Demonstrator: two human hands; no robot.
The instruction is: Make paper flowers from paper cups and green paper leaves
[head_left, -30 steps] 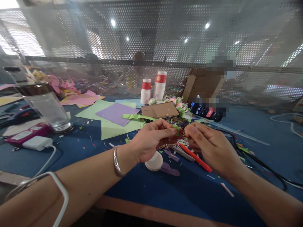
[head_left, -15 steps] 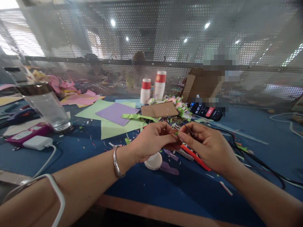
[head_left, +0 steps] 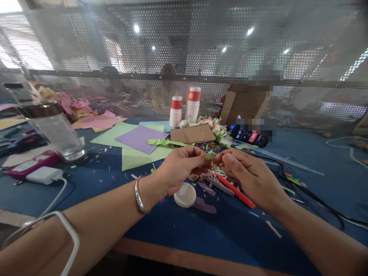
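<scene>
My left hand (head_left: 178,168), with a silver bracelet at its wrist, pinches a small green paper piece (head_left: 209,156) between thumb and fingertips. Close by on the right, my right hand (head_left: 254,178) is closed, thumb against its fingers, its fingertips almost at the green piece. What it grips, if anything, I cannot make out. Below the hands stands a round white paper cup or lid (head_left: 184,194), beside purple paper strips (head_left: 205,205). An orange-red pen-like tool (head_left: 235,190) lies beneath the right hand amid paper scraps.
Green paper (head_left: 138,158) and purple paper (head_left: 142,138) lie left of centre. Paper cup stacks (head_left: 193,105), brown cardboard (head_left: 198,134) and a phone (head_left: 248,136) are behind. A glass bottle (head_left: 60,132) and white charger (head_left: 44,174) sit left; black cables (head_left: 313,195) run right.
My hands have drawn slightly apart, and the green piece shows more clearly at my left fingertips. The dark thin thing at my right fingers is no longer visible.
</scene>
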